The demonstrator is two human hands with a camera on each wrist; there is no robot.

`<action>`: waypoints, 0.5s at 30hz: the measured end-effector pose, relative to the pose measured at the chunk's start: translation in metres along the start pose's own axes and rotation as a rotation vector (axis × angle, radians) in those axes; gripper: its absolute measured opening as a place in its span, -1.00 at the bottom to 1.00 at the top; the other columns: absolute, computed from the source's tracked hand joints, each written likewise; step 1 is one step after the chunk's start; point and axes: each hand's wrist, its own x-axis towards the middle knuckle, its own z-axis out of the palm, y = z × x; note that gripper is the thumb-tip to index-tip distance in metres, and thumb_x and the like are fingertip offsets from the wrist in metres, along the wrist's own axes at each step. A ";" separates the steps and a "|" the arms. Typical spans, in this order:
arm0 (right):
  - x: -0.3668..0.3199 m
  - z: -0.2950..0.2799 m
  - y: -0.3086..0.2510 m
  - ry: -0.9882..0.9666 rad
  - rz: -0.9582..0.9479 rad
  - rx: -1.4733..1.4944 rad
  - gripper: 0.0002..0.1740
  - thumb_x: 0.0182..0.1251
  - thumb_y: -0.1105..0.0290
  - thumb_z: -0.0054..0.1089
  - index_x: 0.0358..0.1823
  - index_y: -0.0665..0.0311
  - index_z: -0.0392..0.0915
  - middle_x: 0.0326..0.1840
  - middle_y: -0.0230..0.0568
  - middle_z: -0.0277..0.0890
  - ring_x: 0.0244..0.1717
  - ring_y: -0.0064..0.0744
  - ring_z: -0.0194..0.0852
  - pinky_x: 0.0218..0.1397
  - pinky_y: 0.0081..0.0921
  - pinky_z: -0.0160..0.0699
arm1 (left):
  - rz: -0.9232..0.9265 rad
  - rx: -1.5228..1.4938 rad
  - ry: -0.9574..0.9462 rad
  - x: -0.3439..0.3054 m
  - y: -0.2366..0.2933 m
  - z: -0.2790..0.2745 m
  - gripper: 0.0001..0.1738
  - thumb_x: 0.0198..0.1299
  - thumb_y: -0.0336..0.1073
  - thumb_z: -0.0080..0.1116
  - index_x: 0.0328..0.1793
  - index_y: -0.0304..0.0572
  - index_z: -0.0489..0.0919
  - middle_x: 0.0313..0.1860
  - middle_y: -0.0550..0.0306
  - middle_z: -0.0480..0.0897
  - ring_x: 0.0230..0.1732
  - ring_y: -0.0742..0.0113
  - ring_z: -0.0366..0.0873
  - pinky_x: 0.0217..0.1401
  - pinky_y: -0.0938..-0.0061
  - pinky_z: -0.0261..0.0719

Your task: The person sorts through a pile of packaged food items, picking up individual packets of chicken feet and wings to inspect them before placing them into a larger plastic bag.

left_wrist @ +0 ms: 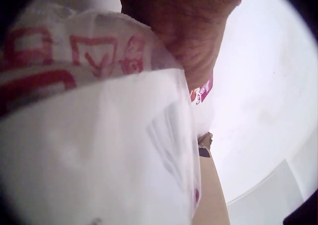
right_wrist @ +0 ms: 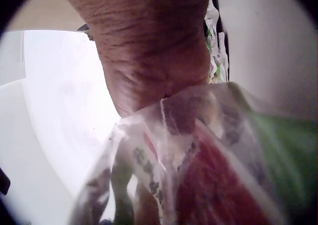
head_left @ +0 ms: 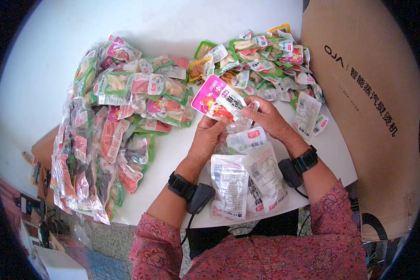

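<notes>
Between both hands is a vacuum-sealed food packet with a pink and white label (head_left: pixel 218 99), raised over the table's middle. My left hand (head_left: pixel 209 131) grips its lower edge, thumb on the near side. At the right edge, my right hand (head_left: pixel 267 117) pinches the packet with thumb and fingers. Below the hands lie white-backed food packets (head_left: pixel 229 182) with printed text. Clear plastic with red print (left_wrist: pixel 94 54) fills much of the left wrist view, below the left hand (left_wrist: pixel 184 31). In the right wrist view, a clear packet with red and green print (right_wrist: pixel 213 175) hides the fingers of the right hand (right_wrist: pixel 154 51).
A large heap of sealed packets in clear plastic (head_left: pixel 112 130) covers the table's left side. Another pile of packets (head_left: pixel 261 60) lies at the back right. A tall cardboard box (head_left: pixel 373 140) stands along the right edge of the white table (head_left: pixel 172 196).
</notes>
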 end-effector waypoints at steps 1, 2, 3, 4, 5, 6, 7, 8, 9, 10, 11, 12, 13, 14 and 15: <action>0.001 0.001 0.001 0.000 0.000 0.000 -0.70 0.21 0.18 0.09 -0.19 0.25 0.39 -0.38 -0.48 0.38 -0.44 -0.77 0.31 -0.44 -0.77 0.35 | 0.011 0.016 -0.047 0.001 -0.001 -0.003 -0.79 0.14 -0.26 0.09 -0.10 -0.08 0.44 -0.47 0.35 0.49 -0.63 0.66 0.29 -0.61 0.76 0.25; 0.001 0.002 0.003 0.018 -0.016 0.023 -0.69 0.20 0.16 0.10 -0.22 0.26 0.39 -0.43 -0.45 0.38 -0.46 -0.71 0.34 -0.44 -0.72 0.37 | 0.023 0.032 -0.094 0.001 -0.002 -0.005 -0.79 0.13 -0.28 0.09 -0.11 -0.08 0.44 -0.49 0.35 0.49 -0.64 0.65 0.29 -0.63 0.74 0.21; 0.002 0.003 0.004 0.036 -0.033 0.045 -0.68 0.19 0.15 0.11 -0.24 0.27 0.40 -0.48 -0.42 0.38 -0.48 -0.66 0.36 -0.44 -0.67 0.38 | 0.022 0.032 -0.093 0.001 -0.001 -0.004 -0.79 0.13 -0.28 0.09 -0.11 -0.08 0.44 -0.49 0.35 0.49 -0.64 0.65 0.29 -0.63 0.74 0.21; 0.001 0.002 0.003 0.035 -0.032 0.046 -0.68 0.19 0.15 0.11 -0.24 0.27 0.40 -0.48 -0.42 0.38 -0.48 -0.66 0.36 -0.44 -0.67 0.38 | 0.012 0.026 -0.068 0.000 0.000 -0.003 -0.80 0.13 -0.30 0.09 -0.12 -0.08 0.43 -0.51 0.35 0.47 -0.64 0.65 0.28 -0.64 0.74 0.19; 0.000 0.001 0.001 0.014 -0.009 0.003 -0.69 0.19 0.16 0.11 -0.22 0.26 0.40 -0.44 -0.45 0.38 -0.47 -0.70 0.34 -0.44 -0.71 0.37 | 0.001 0.019 -0.043 -0.001 0.001 -0.002 -0.81 0.12 -0.31 0.09 -0.13 -0.09 0.43 -0.53 0.36 0.45 -0.64 0.64 0.27 -0.64 0.73 0.16; 0.000 0.000 -0.001 -0.008 0.014 -0.039 -0.69 0.20 0.16 0.11 -0.20 0.25 0.41 -0.40 -0.48 0.37 -0.46 -0.74 0.32 -0.45 -0.75 0.36 | 0.001 0.019 -0.042 -0.001 0.001 -0.003 -0.81 0.12 -0.31 0.09 -0.13 -0.09 0.43 -0.53 0.36 0.45 -0.64 0.64 0.27 -0.64 0.73 0.16; -0.001 -0.001 -0.002 -0.008 0.015 -0.039 -0.69 0.20 0.16 0.11 -0.20 0.25 0.41 -0.40 -0.48 0.37 -0.46 -0.74 0.32 -0.45 -0.75 0.36 | 0.003 0.029 -0.045 -0.001 0.001 -0.003 -0.81 0.13 -0.31 0.08 -0.13 -0.10 0.43 -0.55 0.37 0.44 -0.65 0.64 0.26 -0.64 0.73 0.16; -0.001 -0.002 -0.004 0.010 0.010 -0.116 -0.70 0.19 0.16 0.11 -0.23 0.25 0.42 -0.42 -0.48 0.38 -0.46 -0.73 0.32 -0.45 -0.74 0.36 | 0.005 0.039 -0.047 -0.001 0.000 -0.003 -0.81 0.13 -0.32 0.08 -0.12 -0.10 0.42 -0.56 0.37 0.42 -0.65 0.64 0.25 -0.64 0.73 0.16; -0.001 -0.003 -0.005 0.029 0.005 -0.193 -0.70 0.18 0.17 0.12 -0.26 0.26 0.44 -0.44 -0.47 0.38 -0.47 -0.73 0.32 -0.45 -0.73 0.36 | 0.005 0.039 -0.047 0.000 -0.001 -0.004 -0.81 0.13 -0.32 0.08 -0.12 -0.10 0.42 -0.56 0.37 0.42 -0.65 0.64 0.25 -0.64 0.73 0.16; -0.001 -0.003 -0.005 0.029 0.005 -0.193 -0.70 0.18 0.17 0.12 -0.26 0.26 0.44 -0.44 -0.47 0.38 -0.47 -0.73 0.32 -0.45 -0.73 0.36 | 0.008 0.036 -0.069 0.001 -0.002 -0.006 -0.80 0.13 -0.31 0.07 -0.12 -0.09 0.41 -0.56 0.38 0.42 -0.65 0.64 0.25 -0.64 0.73 0.15; -0.001 -0.004 -0.005 0.037 -0.028 -0.214 -0.71 0.18 0.17 0.12 -0.28 0.27 0.45 -0.45 -0.47 0.38 -0.47 -0.72 0.32 -0.45 -0.71 0.35 | 0.012 0.033 -0.092 0.002 -0.004 -0.007 -0.80 0.14 -0.31 0.06 -0.11 -0.09 0.41 -0.56 0.38 0.41 -0.65 0.64 0.24 -0.64 0.72 0.14; -0.001 -0.004 -0.005 0.046 -0.062 -0.234 -0.71 0.17 0.18 0.13 -0.31 0.28 0.46 -0.47 -0.47 0.38 -0.48 -0.71 0.32 -0.44 -0.70 0.35 | 0.011 0.032 -0.092 0.003 -0.005 -0.008 -0.80 0.14 -0.31 0.06 -0.11 -0.09 0.41 -0.56 0.38 0.41 -0.65 0.64 0.24 -0.64 0.72 0.14; -0.001 -0.004 -0.005 0.046 -0.062 -0.234 -0.71 0.17 0.18 0.13 -0.31 0.28 0.46 -0.47 -0.47 0.38 -0.48 -0.71 0.32 -0.44 -0.70 0.35 | 0.020 0.021 -0.111 0.003 -0.006 -0.008 -0.80 0.15 -0.31 0.05 -0.10 -0.08 0.40 -0.55 0.38 0.41 -0.65 0.65 0.24 -0.64 0.72 0.14; -0.001 -0.004 -0.005 0.063 -0.065 -0.225 -0.68 0.15 0.15 0.14 -0.32 0.30 0.48 -0.48 -0.41 0.42 -0.50 -0.65 0.36 -0.46 -0.66 0.39 | 0.029 0.010 -0.130 0.003 -0.007 -0.007 -0.79 0.15 -0.31 0.05 -0.09 -0.08 0.40 -0.53 0.38 0.42 -0.64 0.65 0.24 -0.64 0.73 0.13; -0.001 -0.004 -0.004 0.081 -0.069 -0.216 -0.64 0.13 0.11 0.15 -0.33 0.32 0.49 -0.48 -0.34 0.45 -0.52 -0.60 0.40 -0.47 -0.63 0.44 | 0.029 0.010 -0.130 0.002 -0.005 -0.006 -0.79 0.15 -0.31 0.05 -0.09 -0.08 0.40 -0.53 0.38 0.42 -0.64 0.65 0.24 -0.64 0.73 0.13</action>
